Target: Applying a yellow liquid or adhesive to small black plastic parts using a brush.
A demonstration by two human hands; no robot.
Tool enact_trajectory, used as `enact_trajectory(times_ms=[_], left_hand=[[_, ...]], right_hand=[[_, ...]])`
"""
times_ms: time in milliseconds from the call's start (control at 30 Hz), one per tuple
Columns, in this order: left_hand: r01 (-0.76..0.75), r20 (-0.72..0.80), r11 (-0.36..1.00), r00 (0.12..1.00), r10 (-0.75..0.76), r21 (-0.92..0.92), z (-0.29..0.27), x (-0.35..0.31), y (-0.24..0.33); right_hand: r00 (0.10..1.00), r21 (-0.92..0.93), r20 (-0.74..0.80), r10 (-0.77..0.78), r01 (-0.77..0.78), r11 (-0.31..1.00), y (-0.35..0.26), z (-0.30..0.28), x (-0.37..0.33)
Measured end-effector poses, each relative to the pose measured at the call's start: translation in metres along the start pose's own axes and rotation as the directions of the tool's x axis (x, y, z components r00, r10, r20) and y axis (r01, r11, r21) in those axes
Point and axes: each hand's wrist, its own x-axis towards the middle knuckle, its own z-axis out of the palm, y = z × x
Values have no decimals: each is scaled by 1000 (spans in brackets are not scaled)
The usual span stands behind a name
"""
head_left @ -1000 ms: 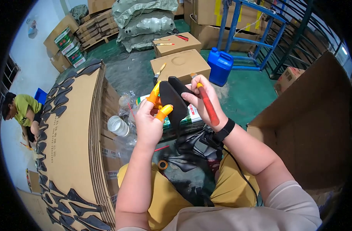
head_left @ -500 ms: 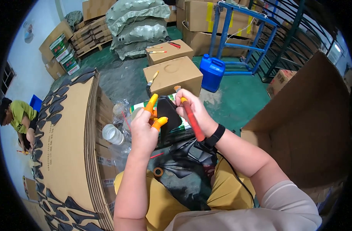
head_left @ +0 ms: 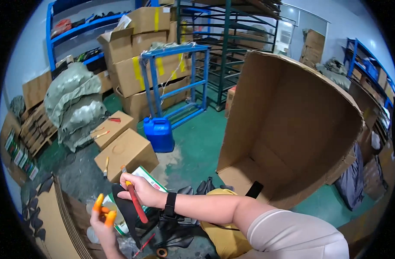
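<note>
Black piece (head_left: pixel 127 211) sits in right hand (head_left: pixel 142 190), edge near left hand (head_left: pixel 103 225).

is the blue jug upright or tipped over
Upright: the blue jug stands with its base on the green floor, cap at the top.

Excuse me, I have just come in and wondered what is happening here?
A person is handling a flat black piece with bare hands. The right hand pinches it and also grips a red-handled brush. The left hand, with orange finger covers on, is open beside the piece; whether it touches is hard to tell. Ahead, a blue jug stands beside a carton, and a large open cardboard box is on the right.
</note>
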Motion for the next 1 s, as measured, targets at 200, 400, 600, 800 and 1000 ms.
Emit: enact_trajectory(times_ms=[200,400,600,800,1000], left_hand=[[126,142,991,981,-130,41,6,-8,10],[-138,113,963,987,114,231,30,-4,-4],[-241,51,915,970,237,324,21,-12,-1],[-165,24,975,986,163,152,22,-11,-8],[32,175,999,984,-25,-33,19,-7,-12]], right_hand=[[990,281,-129,61,-22,959,17,9,2],[959,89,-284,-25,52,995,1,-24,13],[953,407,-276,126,-3,913,13,-21,20],[948,489,-253,195,-49,871,8,-25,21],[952,489,-207,228,-101,866,11,-33,23]])
